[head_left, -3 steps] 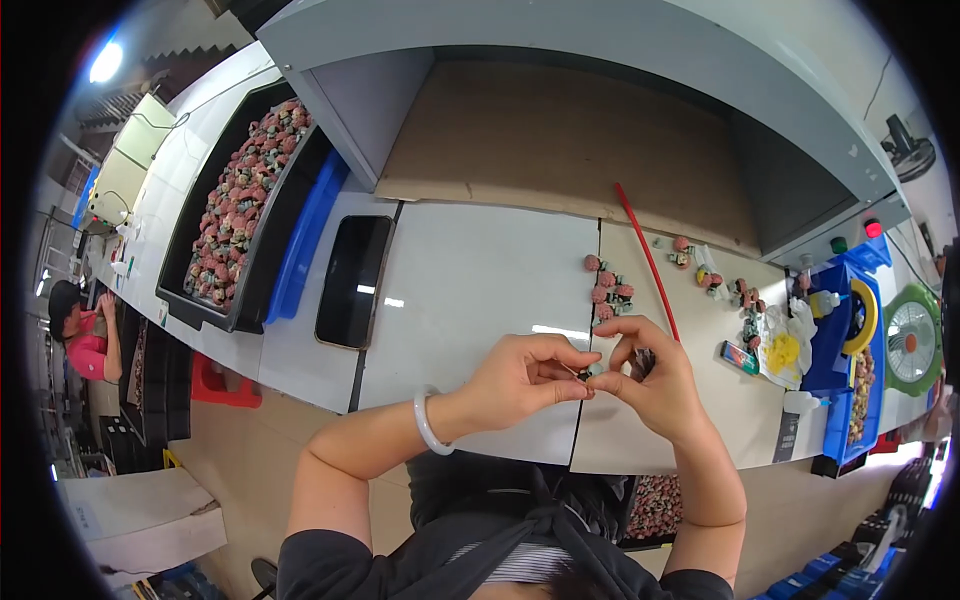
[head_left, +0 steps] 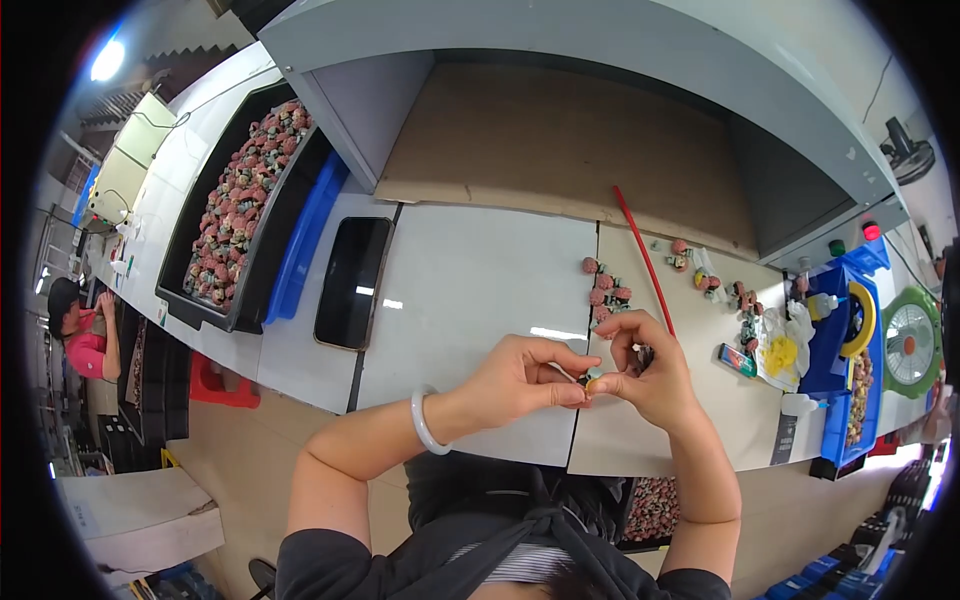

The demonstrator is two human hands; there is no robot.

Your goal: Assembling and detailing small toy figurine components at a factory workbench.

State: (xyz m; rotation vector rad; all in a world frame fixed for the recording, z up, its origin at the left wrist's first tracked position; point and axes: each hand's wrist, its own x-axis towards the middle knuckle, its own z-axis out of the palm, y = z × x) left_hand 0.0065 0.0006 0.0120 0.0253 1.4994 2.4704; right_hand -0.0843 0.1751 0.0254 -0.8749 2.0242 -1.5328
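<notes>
Over the front of the white table, my left hand (head_left: 525, 380) and my right hand (head_left: 655, 388) meet fingertip to fingertip. Both are closed in a pinch on a small dark-and-yellowish piece (head_left: 588, 381), mostly hidden by the fingers. Another small dark bit shows inside the curl of my right fingers, too covered to name. Just beyond the hands lies a cluster of small figurines with pink, bumpy round tops (head_left: 600, 296). More such figurines (head_left: 748, 300) lie farther right.
A red stick (head_left: 645, 250) lies beyond my right hand. On the left are a black phone (head_left: 353, 283) and a black tray (head_left: 245, 310) heaped with figurines. Rightward sit a yellow-stained white cloth (head_left: 785, 350), blue bins (head_left: 828, 360) and a green fan (head_left: 912, 343). A grey shelf (head_left: 600, 35) overhangs the back.
The piece between my fingertips is turned slightly and shows more of its yellowish side. My right fingers have shifted a little. The rest looks the same.
</notes>
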